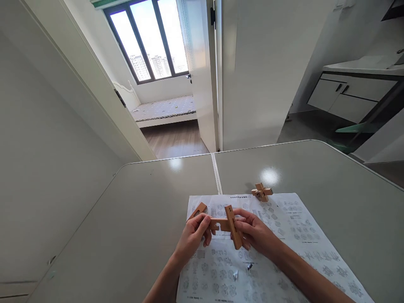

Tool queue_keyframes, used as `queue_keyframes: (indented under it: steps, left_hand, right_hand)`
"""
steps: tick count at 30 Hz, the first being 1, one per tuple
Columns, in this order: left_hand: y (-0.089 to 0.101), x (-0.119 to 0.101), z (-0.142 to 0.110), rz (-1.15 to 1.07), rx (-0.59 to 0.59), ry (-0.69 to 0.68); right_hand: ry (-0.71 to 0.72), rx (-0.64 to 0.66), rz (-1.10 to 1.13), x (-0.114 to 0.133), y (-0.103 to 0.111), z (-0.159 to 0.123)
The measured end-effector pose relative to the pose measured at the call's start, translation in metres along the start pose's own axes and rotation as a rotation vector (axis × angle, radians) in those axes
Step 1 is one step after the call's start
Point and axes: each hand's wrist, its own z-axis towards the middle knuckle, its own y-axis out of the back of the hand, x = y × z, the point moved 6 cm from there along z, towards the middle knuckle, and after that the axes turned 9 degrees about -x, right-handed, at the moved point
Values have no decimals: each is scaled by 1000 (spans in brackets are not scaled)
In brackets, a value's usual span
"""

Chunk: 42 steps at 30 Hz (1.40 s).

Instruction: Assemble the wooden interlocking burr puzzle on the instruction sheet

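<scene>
My left hand (pixel 193 233) pinches the end of a flat notched wooden puzzle bar (pixel 221 224) lying crosswise. My right hand (pixel 254 231) grips a second wooden bar (pixel 232 225), marked with a dark number, standing across the first so the two form a cross. Both hands hover just above a printed sheet of diagrams (pixel 271 256). A loose wooden piece (pixel 197 210) lies on the sheet just beyond my left hand.
An assembled small wooden cross puzzle (pixel 261 192) sits at the sheet's far edge. The grey table (pixel 132 219) has a seam down its middle. Beyond it are an open doorway, a white door, a window, and cabinets on the right.
</scene>
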Motion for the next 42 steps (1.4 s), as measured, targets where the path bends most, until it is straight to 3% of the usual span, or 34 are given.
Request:
queue_keyframes:
  steps: [15, 26, 32, 42]
  left_hand:
    - [-1, -5, 0, -35, -45, 2]
    - [0, 0, 1, -8, -25, -10]
    - [3, -5, 0, 160, -144, -129]
    - [7, -14, -7, 508, -343, -371]
  right_hand:
    - [-74, -153, 135, -6, 12, 2]
    - [-2, -304, 173, 3, 18, 4]
    - [59, -338, -2, 5, 18, 4]
    - [144, -258, -328, 12, 0, 0]
